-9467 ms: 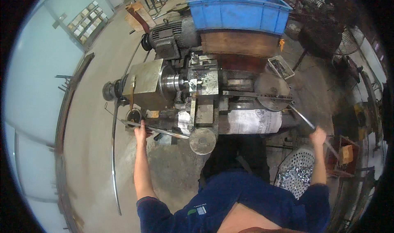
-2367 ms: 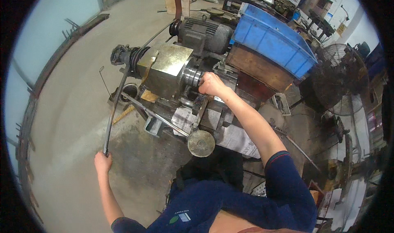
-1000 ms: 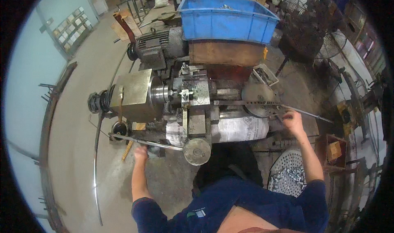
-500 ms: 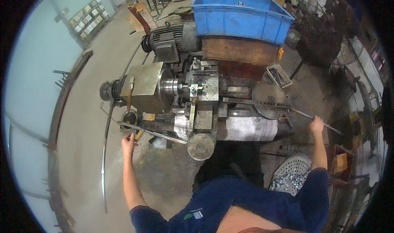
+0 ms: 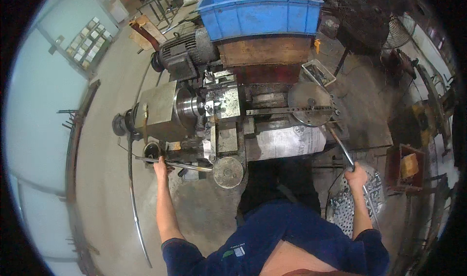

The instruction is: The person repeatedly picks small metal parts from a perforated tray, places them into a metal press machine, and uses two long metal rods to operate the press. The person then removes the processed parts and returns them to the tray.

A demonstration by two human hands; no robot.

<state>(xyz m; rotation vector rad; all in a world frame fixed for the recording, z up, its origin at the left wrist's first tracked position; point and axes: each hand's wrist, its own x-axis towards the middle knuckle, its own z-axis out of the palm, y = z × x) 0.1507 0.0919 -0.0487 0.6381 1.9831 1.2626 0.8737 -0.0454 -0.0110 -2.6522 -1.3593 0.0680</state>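
Observation:
My right hand [image 5: 356,175] is wrapped round a long metal lever rod [image 5: 342,145] that slants from the round plate [image 5: 302,105] at the right end of a small lathe down toward me. At the lathe's left front, my left hand [image 5: 162,168] is closed round a second metal lever [image 5: 194,167], which runs to a round disc [image 5: 228,173] at the front. The shiny chuck [image 5: 188,104] sticks out of the boxy headstock [image 5: 158,108]. It faces the tool block [image 5: 224,102], where the small workpiece is too small to make out.
A blue crate [image 5: 260,15] sits on a wooden box [image 5: 265,51] behind the lathe, beside an electric motor [image 5: 187,52]. Metal parts fill a perforated basin [image 5: 340,205] near my right forearm. A long bar [image 5: 132,193] slopes to the floor at left. Further right is a brown box [image 5: 406,166].
My right hand has swung its lever nearer to me, so the rod stands steeper. My left hand has moved right onto its lever. The whole view has shifted slightly.

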